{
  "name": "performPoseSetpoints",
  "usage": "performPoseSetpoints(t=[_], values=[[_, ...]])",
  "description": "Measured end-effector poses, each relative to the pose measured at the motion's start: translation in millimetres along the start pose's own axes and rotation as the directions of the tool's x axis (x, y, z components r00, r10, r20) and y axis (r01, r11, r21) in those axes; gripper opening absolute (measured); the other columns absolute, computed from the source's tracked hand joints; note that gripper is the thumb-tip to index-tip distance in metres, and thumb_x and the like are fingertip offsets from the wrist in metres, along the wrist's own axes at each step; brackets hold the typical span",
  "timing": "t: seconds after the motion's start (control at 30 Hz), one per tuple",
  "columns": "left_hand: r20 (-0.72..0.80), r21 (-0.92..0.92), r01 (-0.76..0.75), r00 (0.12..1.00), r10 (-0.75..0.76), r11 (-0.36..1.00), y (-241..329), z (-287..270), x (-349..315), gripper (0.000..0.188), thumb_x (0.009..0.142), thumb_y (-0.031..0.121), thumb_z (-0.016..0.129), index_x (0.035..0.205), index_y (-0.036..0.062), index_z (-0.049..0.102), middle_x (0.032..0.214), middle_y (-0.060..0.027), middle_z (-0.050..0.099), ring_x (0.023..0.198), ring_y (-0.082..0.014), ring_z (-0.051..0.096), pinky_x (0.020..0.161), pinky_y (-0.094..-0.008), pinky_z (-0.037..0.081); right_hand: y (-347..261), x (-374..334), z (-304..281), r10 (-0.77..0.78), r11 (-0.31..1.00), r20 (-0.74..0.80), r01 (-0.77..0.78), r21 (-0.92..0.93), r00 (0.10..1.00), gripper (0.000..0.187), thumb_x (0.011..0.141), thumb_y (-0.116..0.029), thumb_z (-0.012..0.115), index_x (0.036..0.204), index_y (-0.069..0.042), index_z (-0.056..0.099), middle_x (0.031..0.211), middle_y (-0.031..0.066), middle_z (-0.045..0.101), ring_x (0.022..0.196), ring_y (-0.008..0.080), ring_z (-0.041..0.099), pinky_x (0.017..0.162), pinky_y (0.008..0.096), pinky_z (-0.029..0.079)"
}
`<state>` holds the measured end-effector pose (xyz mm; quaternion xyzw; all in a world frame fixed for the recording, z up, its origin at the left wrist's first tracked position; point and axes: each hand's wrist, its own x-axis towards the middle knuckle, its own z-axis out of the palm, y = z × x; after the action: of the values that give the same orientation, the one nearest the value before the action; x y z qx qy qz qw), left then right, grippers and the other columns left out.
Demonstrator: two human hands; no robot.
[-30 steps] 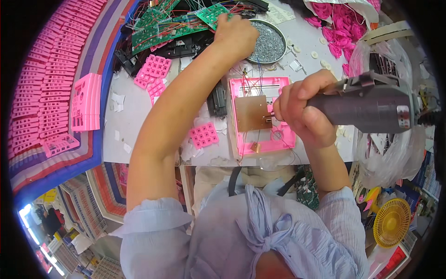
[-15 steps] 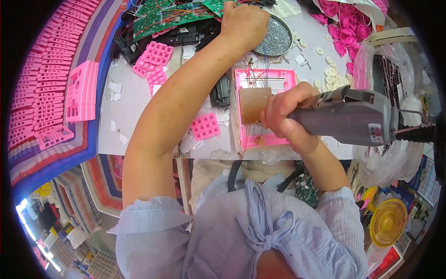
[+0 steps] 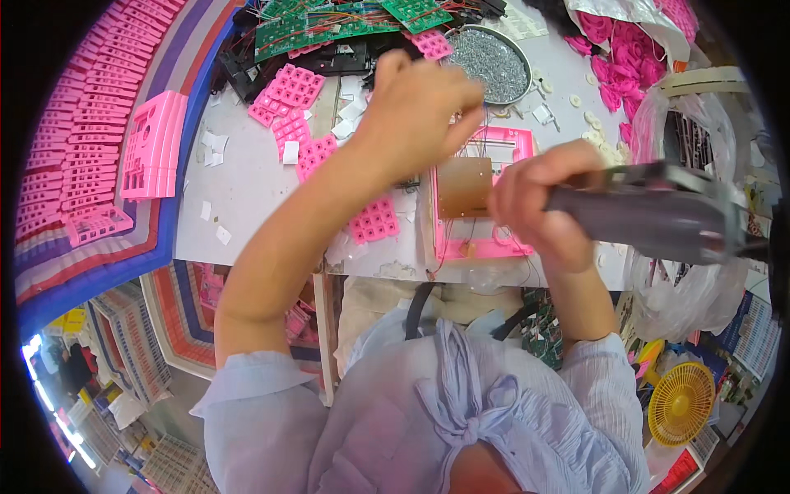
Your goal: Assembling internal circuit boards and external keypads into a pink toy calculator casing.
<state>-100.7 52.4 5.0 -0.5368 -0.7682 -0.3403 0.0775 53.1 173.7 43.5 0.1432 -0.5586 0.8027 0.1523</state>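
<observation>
Pink keypad mats (image 3: 290, 92) are lying on the tabletop (image 3: 247, 185) to your left. Your left hand (image 3: 415, 111) is hovering with its grip pinched, contents too small to tell, above the pink frame (image 3: 485, 239) holding a brown board (image 3: 463, 187). Your right hand (image 3: 535, 214) is clenching the grey power screwdriver (image 3: 650, 216) beside it.

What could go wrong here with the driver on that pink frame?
The pink frame sits near the table edge with loose wires hanging; pressure from the electric screwdriver in the right hand might shift it. The left hand, raised near the screw dish, hides part of the frame.
</observation>
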Motion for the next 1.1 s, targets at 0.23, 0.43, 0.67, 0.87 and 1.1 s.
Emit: performPoseSetpoints(t=[0.23, 0.43, 0.67, 0.87, 1.1], values=[[0.086, -0.314, 0.142, 0.989, -0.121, 0.939, 41.8, 1.7, -89.5, 0.011, 0.078, 0.015, 0.077, 0.086, 0.0155, 0.071, 0.08, 0.0025, 0.068, 0.079, -0.0178, 0.061, 0.089, -0.0404, 0.034, -8.4, 10.3, 10.7, -0.059, 0.991, 0.035, 0.055, 0.122, 0.998, 0.027, 0.09, -0.015, 0.066, 0.106, -0.004, 0.048, 0.067, 0.0051, 0.052, 0.058, 0.0146, 0.049, 0.056, 0.0342, 0.046], [0.026, -0.333, 0.169, 0.985, -0.17, 0.928, 44.3, 6.7, -97.7, 0.015, 0.075, 0.016, 0.08, 0.087, 0.0148, 0.071, 0.08, 0.0016, 0.068, 0.078, -0.0184, 0.061, 0.087, -0.0402, 0.034, -5.0, 10.9, 16.4, -0.006, 1.0, -0.009, 0.006, 0.021, 1.0, 0.03, 0.092, -0.027, 0.07, 0.104, -0.009, 0.048, 0.06, -0.0002, 0.048, 0.054, 0.0142, 0.047, 0.052, 0.0318, 0.042], [-0.169, -0.165, 0.264, 0.942, -0.291, 0.95, 50.7, -2.3, -86.0, 0.024, 0.069, 0.025, 0.084, 0.084, 0.0145, 0.068, 0.091, 0.0008, 0.064, 0.088, -0.0194, 0.059, 0.088, -0.045, 0.031, 18.3, 18.9, 6.0, -0.005, 1.0, -0.037, 0.004, -0.022, 0.999, 0.024, 0.089, -0.012, 0.066, 0.104, -0.003, 0.049, 0.071, 0.0055, 0.055, 0.059, 0.0122, 0.052, 0.056, 0.0298, 0.047], [-0.053, -0.06, 0.161, 0.985, -0.164, 0.985, 47.9, -4.7, -109.9, 0.028, 0.069, 0.024, 0.084, 0.093, 0.0172, 0.071, 0.099, 0.0025, 0.062, 0.092, -0.0186, 0.057, 0.087, -0.043, 0.03, 45.8, 24.2, -3.4, 0.025, 0.998, -0.119, -0.032, -0.056, 0.993, 0.016, 0.085, -0.003, 0.066, 0.097, -0.001, 0.055, 0.08, 0.0048, 0.06, 0.064, 0.0085, 0.055, 0.058, 0.025, 0.047], [0.018, -0.06, 0.207, 0.978, -0.206, 0.976, 54.9, -1.0, -113.7, 0.027, 0.072, 0.025, 0.081, 0.096, 0.016, 0.073, 0.099, 0.0009, 0.061, 0.095, -0.0195, 0.056, 0.088, -0.0452, 0.03, 50.8, 27.2, -4.5, 0.002, 0.959, 0.001, -0.002, -0.284, 1.0, 0.017, 0.088, -0.006, 0.065, 0.092, -0.007, 0.048, 0.067, 0.0028, 0.051, 0.056, 0.0105, 0.047, 0.055, 0.0299, 0.043]])
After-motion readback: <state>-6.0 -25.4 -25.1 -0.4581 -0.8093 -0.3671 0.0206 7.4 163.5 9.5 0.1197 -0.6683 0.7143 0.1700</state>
